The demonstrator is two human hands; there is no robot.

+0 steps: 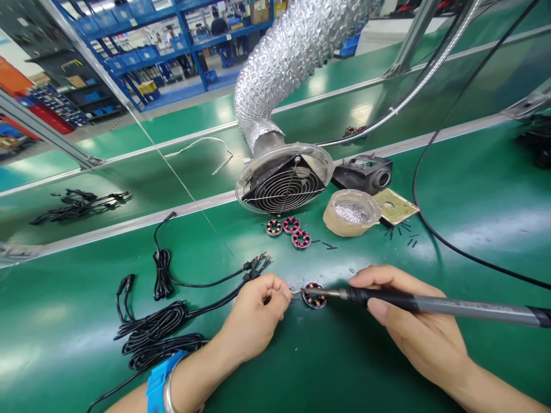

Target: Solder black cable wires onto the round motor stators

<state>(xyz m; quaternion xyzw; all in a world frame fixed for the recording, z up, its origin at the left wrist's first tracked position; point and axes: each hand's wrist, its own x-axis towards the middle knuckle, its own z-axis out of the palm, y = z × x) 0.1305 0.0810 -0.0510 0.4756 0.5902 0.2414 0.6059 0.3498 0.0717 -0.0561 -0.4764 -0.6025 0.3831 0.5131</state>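
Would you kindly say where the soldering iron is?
In the head view, the soldering iron is lower right, in the right hand, tip at the nearest coil ring.

This is a workshop for electrical assembly, of a factory kind. It is shown by the long green work table point(365, 373), the soldering iron point(473, 308), the bundles of black cable point(157, 318) and the small wire coils point(301, 240). A silver hose point(293, 63) ends in a fan point(286, 192) above the table. Behind stand blue shelves point(190, 43) with many plastic boxes point(146, 53).
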